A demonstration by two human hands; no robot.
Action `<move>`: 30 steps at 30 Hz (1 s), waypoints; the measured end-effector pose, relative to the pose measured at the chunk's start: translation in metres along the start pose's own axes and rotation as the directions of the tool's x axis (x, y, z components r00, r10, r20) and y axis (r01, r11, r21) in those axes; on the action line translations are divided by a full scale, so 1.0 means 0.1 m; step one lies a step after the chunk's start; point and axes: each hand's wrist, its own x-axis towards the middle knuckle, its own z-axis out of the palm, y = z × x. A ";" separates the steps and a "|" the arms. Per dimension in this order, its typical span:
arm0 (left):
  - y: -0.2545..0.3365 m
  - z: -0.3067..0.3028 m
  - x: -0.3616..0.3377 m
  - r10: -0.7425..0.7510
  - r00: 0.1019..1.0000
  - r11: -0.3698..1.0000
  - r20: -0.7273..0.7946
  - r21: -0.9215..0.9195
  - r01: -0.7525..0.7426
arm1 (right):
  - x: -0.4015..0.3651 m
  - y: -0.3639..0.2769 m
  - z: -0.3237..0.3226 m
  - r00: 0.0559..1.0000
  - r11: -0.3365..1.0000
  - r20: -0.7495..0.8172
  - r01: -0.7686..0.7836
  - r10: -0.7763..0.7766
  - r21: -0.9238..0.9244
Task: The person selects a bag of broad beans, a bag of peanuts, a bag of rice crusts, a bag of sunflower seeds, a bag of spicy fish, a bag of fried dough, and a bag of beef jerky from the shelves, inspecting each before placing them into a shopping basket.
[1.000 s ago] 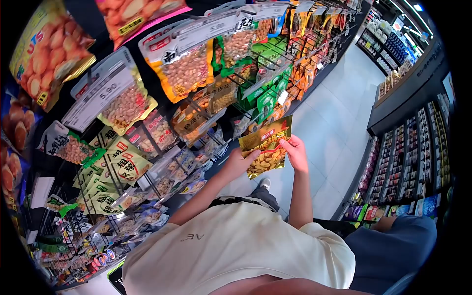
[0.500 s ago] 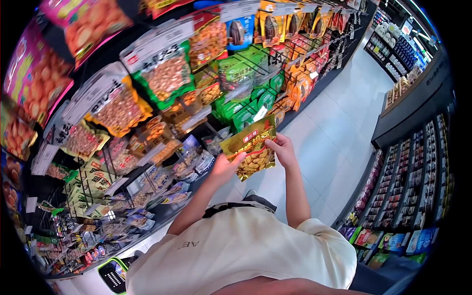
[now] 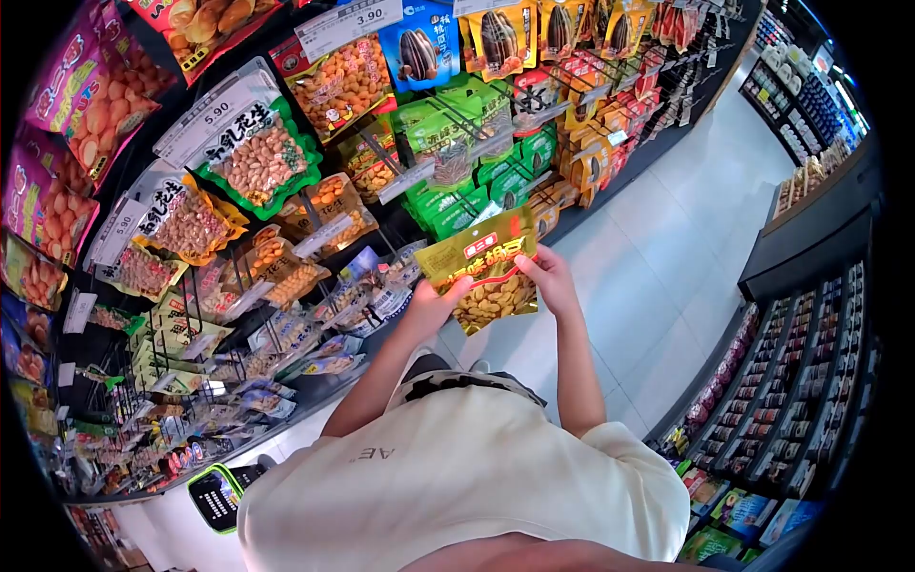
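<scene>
A golden snack bag of broad beans (image 3: 491, 297), with a red label and a see-through lower part, is held upright before my body. My left hand (image 3: 437, 303) pinches its left edge, the thumb lying on the front. On the right edge, my right hand (image 3: 551, 279) grips the bag, thumb also on the front. The fingers behind the bag are hidden. Just beyond it hang green snack bags (image 3: 446, 210) on rack hooks, close to the bag's top edge but apart from my hands.
A tall rack on the left carries nut bags such as a green-edged peanut bag (image 3: 259, 157) and a blue sunflower seed bag (image 3: 419, 50), with price tags (image 3: 351, 25). Tiled floor (image 3: 637, 276) runs ahead. Shelves (image 3: 772, 381) line the right. A green-rimmed basket (image 3: 217, 498) stands lower left.
The view has shifted, so the rack's upper bags sit further left and price tags read more sharply. Both hands still hold the golden bag, which is slightly more level.
</scene>
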 end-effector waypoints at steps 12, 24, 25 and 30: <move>0.08 -0.03 0.19 0.167 0.984 0.985 -0.066 -0.041 -0.170 | 0.20 -0.25 0.03 1.000 0.998 0.012 0.010 -0.009 -0.064; 0.67 -0.41 0.34 0.009 0.971 0.864 -0.240 -0.487 -0.129 | 0.61 -0.67 0.61 0.996 0.994 0.077 0.039 -0.048 0.105; 0.69 -0.44 0.34 0.007 0.973 0.856 -0.233 -0.502 -0.126 | 0.63 -0.66 0.62 0.996 0.994 0.080 0.038 -0.046 0.102; 0.90 -0.62 0.38 0.135 0.948 0.966 -0.290 -0.174 -0.191 | 0.85 -0.81 0.77 0.987 0.982 0.106 0.106 -0.124 0.158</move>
